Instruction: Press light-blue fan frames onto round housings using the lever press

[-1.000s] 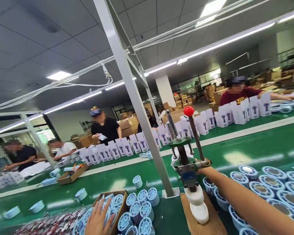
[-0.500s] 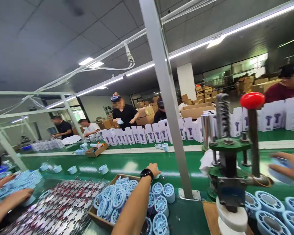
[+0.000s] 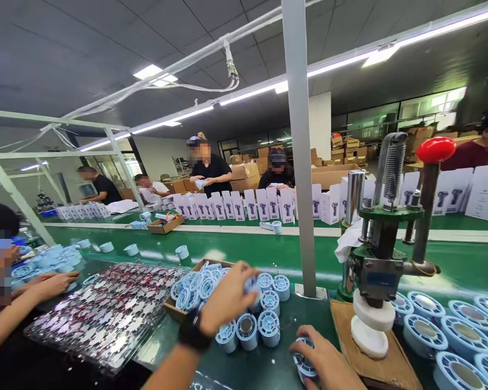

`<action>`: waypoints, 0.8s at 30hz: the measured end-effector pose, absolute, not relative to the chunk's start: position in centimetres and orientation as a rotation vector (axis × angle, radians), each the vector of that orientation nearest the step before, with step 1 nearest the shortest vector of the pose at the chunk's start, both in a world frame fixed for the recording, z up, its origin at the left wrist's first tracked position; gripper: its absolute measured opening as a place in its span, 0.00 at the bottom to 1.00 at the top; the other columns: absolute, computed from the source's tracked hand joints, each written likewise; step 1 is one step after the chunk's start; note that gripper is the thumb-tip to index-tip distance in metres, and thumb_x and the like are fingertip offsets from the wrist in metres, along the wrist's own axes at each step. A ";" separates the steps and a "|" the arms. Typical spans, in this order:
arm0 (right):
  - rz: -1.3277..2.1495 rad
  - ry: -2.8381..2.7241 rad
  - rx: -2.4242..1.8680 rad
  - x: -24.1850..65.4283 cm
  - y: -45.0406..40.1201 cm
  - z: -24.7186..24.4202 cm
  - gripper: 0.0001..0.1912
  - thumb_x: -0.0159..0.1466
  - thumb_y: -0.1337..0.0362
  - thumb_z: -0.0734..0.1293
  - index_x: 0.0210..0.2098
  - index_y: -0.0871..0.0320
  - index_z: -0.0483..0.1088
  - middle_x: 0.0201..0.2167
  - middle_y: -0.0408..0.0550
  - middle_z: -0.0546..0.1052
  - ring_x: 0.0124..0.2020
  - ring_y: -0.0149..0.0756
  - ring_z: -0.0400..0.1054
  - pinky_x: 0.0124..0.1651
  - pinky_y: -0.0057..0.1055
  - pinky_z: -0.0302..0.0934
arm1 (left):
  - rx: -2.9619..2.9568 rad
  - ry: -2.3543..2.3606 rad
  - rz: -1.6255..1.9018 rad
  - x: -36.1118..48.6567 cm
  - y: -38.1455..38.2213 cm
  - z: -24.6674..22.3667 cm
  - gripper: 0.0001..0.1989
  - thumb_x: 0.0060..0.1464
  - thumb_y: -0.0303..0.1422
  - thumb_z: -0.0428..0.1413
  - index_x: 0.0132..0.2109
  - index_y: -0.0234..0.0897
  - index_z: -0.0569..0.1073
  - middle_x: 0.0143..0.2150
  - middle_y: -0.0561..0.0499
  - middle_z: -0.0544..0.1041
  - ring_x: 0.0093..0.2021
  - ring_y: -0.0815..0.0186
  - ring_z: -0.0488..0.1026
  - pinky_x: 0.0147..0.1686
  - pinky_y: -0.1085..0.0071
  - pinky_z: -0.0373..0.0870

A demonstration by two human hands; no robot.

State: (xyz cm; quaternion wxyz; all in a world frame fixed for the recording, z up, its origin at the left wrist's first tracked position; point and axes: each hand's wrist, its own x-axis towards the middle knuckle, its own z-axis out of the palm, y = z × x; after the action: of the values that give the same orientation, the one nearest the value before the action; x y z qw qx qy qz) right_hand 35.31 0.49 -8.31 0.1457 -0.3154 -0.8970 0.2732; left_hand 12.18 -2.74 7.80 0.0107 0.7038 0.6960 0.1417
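Note:
My left hand [image 3: 228,298], with a black watch on its wrist, has its fingers around a light-blue round plastic housing [image 3: 251,284], slightly smeared by motion. It hovers over a cluster of similar housings [image 3: 269,325] standing on the green table. Lower right, my right hand [image 3: 327,360] grips another light-blue ribbed housing [image 3: 305,358] near the tabletop. Beside that hand stands a hand press [image 3: 380,276] with a red knob and white round pressing blocks. A carton of light-blue rings [image 3: 195,284] sits left of the cluster.
A tray of metal plates with red wires [image 3: 109,309] lies at left, beside a co-worker's hands [image 3: 52,284]. Rows of housings [image 3: 425,330] stand right of the press. A grey post [image 3: 299,162] rises ahead. Across the green belt [image 3: 236,244] stand white printed boxes [image 3: 250,205] and several people.
My left hand has drawn back from the belt's edge to above the housings. My right hand has come from beyond the press's right side to its left, low down. The view has shifted.

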 end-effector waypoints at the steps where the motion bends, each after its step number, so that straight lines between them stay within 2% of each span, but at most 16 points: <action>1: 0.772 -2.612 -0.864 34.4 0.8 -8.5 0.31 0.48 0.75 0.65 0.51 0.50 0.71 0.60 0.49 0.65 0.57 0.44 0.64 0.58 0.34 0.58 | 2.157 2.174 0.424 12.6 -6.0 6.7 0.23 0.51 0.29 0.57 0.55 0.46 0.72 0.57 0.48 0.71 0.54 0.61 0.71 0.58 0.64 0.67; 2: 0.769 -2.625 -0.822 33.8 1.1 -8.7 0.33 0.47 0.76 0.63 0.51 0.51 0.72 0.60 0.50 0.65 0.60 0.44 0.62 0.61 0.36 0.56 | 2.053 2.185 0.384 13.0 -8.8 5.2 0.27 0.47 0.27 0.58 0.56 0.48 0.72 0.57 0.49 0.71 0.55 0.59 0.71 0.58 0.62 0.66; 4: 0.766 -2.592 -0.766 33.2 1.3 -9.3 0.32 0.47 0.76 0.62 0.51 0.52 0.72 0.62 0.51 0.63 0.64 0.45 0.57 0.65 0.39 0.52 | 1.854 2.272 0.349 13.7 -12.7 1.5 0.31 0.43 0.27 0.58 0.58 0.46 0.72 0.58 0.46 0.72 0.57 0.54 0.69 0.59 0.58 0.66; 6: 0.742 -2.501 -0.755 32.9 1.0 -9.7 0.29 0.52 0.75 0.61 0.51 0.52 0.72 0.64 0.51 0.61 0.66 0.44 0.55 0.66 0.41 0.51 | 1.717 2.388 0.430 14.4 -14.3 -2.0 0.29 0.46 0.28 0.56 0.58 0.42 0.71 0.58 0.44 0.72 0.58 0.53 0.68 0.60 0.56 0.64; 9: 0.611 -2.371 -0.829 32.3 0.8 -10.1 0.23 0.61 0.74 0.57 0.51 0.52 0.72 0.64 0.52 0.61 0.65 0.42 0.57 0.65 0.41 0.55 | 1.621 2.539 0.630 15.4 -14.1 -5.5 0.24 0.52 0.29 0.52 0.57 0.39 0.72 0.58 0.43 0.71 0.58 0.53 0.68 0.60 0.55 0.65; 13: 0.463 -2.313 -0.936 31.3 2.1 -9.6 0.24 0.62 0.76 0.56 0.54 0.58 0.70 0.60 0.54 0.66 0.63 0.44 0.59 0.65 0.43 0.57 | 1.560 2.713 0.852 15.8 -13.1 -7.3 0.22 0.55 0.29 0.49 0.57 0.37 0.71 0.57 0.40 0.70 0.57 0.52 0.68 0.57 0.53 0.68; 17: 0.364 -2.286 -0.976 30.6 2.5 -7.8 0.33 0.56 0.81 0.53 0.59 0.63 0.64 0.64 0.59 0.59 0.66 0.49 0.53 0.67 0.50 0.52 | 1.530 2.832 1.010 14.8 -13.2 -8.9 0.21 0.56 0.29 0.47 0.56 0.37 0.71 0.57 0.40 0.69 0.56 0.53 0.69 0.54 0.55 0.71; 19: 0.329 -2.361 -0.866 29.7 1.5 -6.6 0.35 0.55 0.82 0.54 0.60 0.60 0.64 0.64 0.58 0.60 0.66 0.48 0.53 0.68 0.53 0.47 | 1.528 2.848 1.012 14.3 -13.3 -9.5 0.21 0.55 0.30 0.48 0.55 0.39 0.72 0.56 0.41 0.70 0.55 0.52 0.71 0.51 0.56 0.73; 22: 0.307 -2.568 -0.530 27.4 -0.1 -4.8 0.29 0.56 0.76 0.61 0.55 0.52 0.68 0.58 0.51 0.68 0.65 0.46 0.55 0.71 0.54 0.37 | 1.525 2.858 1.041 14.3 -13.5 -9.5 0.20 0.56 0.30 0.48 0.54 0.40 0.73 0.55 0.41 0.70 0.55 0.52 0.71 0.52 0.55 0.73; 24: 0.305 -2.663 -0.377 25.6 -0.5 -4.1 0.25 0.56 0.71 0.66 0.54 0.54 0.69 0.58 0.54 0.68 0.67 0.48 0.52 0.70 0.56 0.33 | 1.527 2.864 1.074 14.4 -13.8 -9.2 0.20 0.56 0.31 0.47 0.54 0.38 0.73 0.55 0.41 0.70 0.55 0.53 0.71 0.54 0.54 0.71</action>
State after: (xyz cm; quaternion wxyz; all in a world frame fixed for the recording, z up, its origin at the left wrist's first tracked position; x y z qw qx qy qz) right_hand 25.64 -0.55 -4.09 0.2159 -0.1359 -0.9606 0.1102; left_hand 14.35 -13.75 -9.24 -0.1380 0.4424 0.8297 0.3113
